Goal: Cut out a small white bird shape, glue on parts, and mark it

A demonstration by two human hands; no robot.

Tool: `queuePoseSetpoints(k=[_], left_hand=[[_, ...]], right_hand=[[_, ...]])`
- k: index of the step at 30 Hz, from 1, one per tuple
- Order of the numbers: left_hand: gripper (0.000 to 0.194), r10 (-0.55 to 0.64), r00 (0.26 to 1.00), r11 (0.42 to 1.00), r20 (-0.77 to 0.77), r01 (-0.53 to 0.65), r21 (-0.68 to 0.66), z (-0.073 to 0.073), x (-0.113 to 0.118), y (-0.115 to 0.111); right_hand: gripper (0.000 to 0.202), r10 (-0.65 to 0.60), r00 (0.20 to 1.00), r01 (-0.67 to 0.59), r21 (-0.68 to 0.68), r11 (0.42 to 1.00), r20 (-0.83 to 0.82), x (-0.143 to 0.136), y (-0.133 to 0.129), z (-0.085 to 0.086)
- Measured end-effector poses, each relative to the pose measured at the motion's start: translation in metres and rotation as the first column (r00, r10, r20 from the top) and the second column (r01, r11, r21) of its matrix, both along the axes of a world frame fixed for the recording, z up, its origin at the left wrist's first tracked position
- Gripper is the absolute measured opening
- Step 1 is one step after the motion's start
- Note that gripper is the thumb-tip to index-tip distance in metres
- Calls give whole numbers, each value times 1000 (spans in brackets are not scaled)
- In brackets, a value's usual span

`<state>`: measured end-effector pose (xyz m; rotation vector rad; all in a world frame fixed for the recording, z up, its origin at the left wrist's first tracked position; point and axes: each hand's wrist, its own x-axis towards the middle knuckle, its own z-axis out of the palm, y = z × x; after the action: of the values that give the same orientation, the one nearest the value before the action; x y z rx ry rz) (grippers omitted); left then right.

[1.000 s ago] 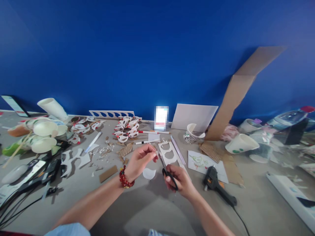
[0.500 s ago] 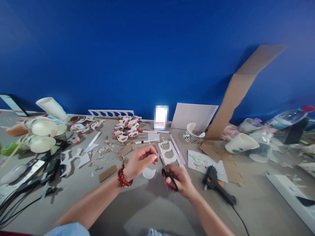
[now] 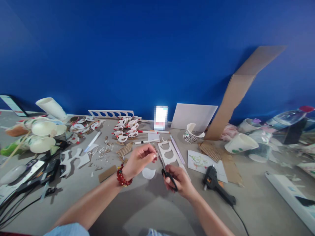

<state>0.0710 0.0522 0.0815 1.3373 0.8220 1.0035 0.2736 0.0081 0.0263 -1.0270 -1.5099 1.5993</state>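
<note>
In my right hand (image 3: 179, 179) is a pair of black-handled scissors (image 3: 174, 183), its blades pointing up and away toward the other hand. My left hand (image 3: 141, 158), with a red bead bracelet (image 3: 123, 176) at the wrist, is closed in a pinch beside the blade tips. Whatever sits between those fingertips is too small to make out. Below the hands a white paper scrap (image 3: 148, 173) lies on the grey table. Just beyond the scissors lies a white sheet with cut-out shapes (image 3: 168, 153).
Several white paper birds (image 3: 126, 129) are grouped at the back. A black glue gun (image 3: 216, 185) with a cord lies right, near a bird drawing (image 3: 197, 159). Corrugated cardboard (image 3: 231, 101) leans on the blue wall. Paper cups (image 3: 43, 144) and cables crowd the left.
Almost nothing differs. Both hands stay in nearly the same place, with the left one shifted very slightly.
</note>
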Motion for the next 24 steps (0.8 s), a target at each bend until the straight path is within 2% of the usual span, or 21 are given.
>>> queuePoseSetpoints(k=[12, 24], left_hand=[[8, 29, 1000, 999, -7, -29, 40, 2, -1, 1], [14, 81, 990, 991, -118, -68, 112, 7, -4, 1]], right_hand=[[48, -11, 1000, 10, -8, 1000, -7, 0, -1, -2], [47, -10, 1000, 10, -20, 1000, 14, 0, -1, -3]])
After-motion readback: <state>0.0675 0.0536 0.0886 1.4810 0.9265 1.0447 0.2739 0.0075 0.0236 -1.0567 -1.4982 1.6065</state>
